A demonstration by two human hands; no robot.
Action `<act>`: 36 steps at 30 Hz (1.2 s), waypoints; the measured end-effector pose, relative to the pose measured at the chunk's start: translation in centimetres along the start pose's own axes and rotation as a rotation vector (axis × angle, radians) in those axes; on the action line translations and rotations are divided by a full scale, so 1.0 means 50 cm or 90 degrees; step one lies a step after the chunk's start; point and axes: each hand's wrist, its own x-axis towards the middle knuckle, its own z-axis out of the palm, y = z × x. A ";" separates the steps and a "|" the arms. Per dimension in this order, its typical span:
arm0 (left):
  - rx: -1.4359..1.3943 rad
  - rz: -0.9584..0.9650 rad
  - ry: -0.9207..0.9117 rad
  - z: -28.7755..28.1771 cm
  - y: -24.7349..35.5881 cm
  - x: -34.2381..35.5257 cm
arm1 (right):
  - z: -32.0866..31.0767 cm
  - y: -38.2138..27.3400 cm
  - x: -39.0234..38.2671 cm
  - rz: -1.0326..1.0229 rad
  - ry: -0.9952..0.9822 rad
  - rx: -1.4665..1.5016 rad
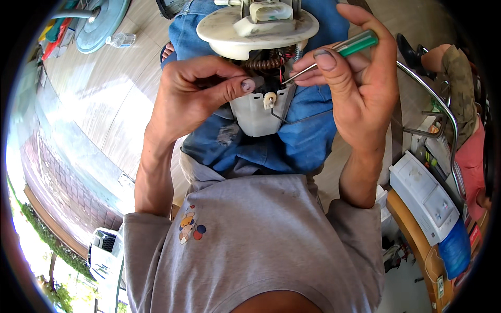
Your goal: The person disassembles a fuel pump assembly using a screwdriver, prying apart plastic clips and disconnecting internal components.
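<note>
A fuel pump module (259,117) rests on my lap between my legs. It has a round cream flange (229,36) on top, a whitish plastic reservoir below, and a brown corrugated hose (263,64), coloured wires and a spring between them. My left hand (201,88) pinches at the reservoir's upper left edge, thumb against forefinger; the gripped spot is partly hidden. My right hand (360,78) holds a screwdriver (357,43) with a green handle. Its thin shaft slants down left, the tip at the black part (271,83) above the reservoir. A thin float rod (278,116) hangs from a cream pivot.
My blue work trousers (313,135) lie under the module. A plastic bottle (121,39) lies by a round blue base (102,26) at upper left. To the right are a metal chair frame (443,99), a seated person (462,88), and a wooden desk (412,224) bearing a white machine (424,195).
</note>
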 end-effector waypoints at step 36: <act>0.057 0.016 -0.024 -0.004 0.001 0.004 | -0.018 -0.001 0.004 -0.134 -0.111 -0.102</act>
